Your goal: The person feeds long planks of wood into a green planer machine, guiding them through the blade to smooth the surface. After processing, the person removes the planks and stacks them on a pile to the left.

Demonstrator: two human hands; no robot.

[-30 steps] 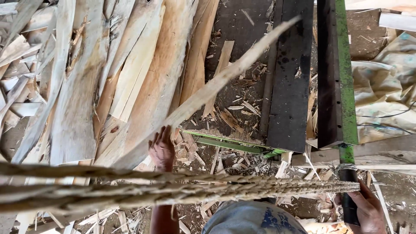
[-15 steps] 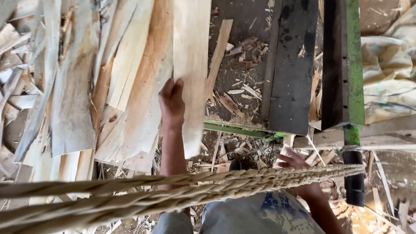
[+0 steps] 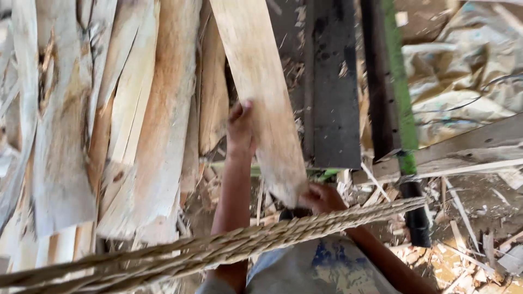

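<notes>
A long pale wooden plank [image 3: 261, 92] runs from the top of the head view down toward my body. My left hand [image 3: 240, 126] grips its left edge about midway. My right hand [image 3: 321, 198] holds its near end from below. The plank lies partly over a dark metal machine bed [image 3: 332, 98]. A thick twisted rope [image 3: 229, 247] crosses in front of my arms and hides part of my right wrist.
A heap of rough wood slabs [image 3: 109, 136] fills the left side. A green-edged metal rail [image 3: 400, 92] runs along the machine bed, with crumpled sacking [image 3: 463, 81] beyond it. Wood chips and splinters [image 3: 468, 239] litter the ground at the right.
The plank has swung from lying diagonal to pointing away from me. My left hand rose along its edge, and my right hand moved in from the far right to its near end.
</notes>
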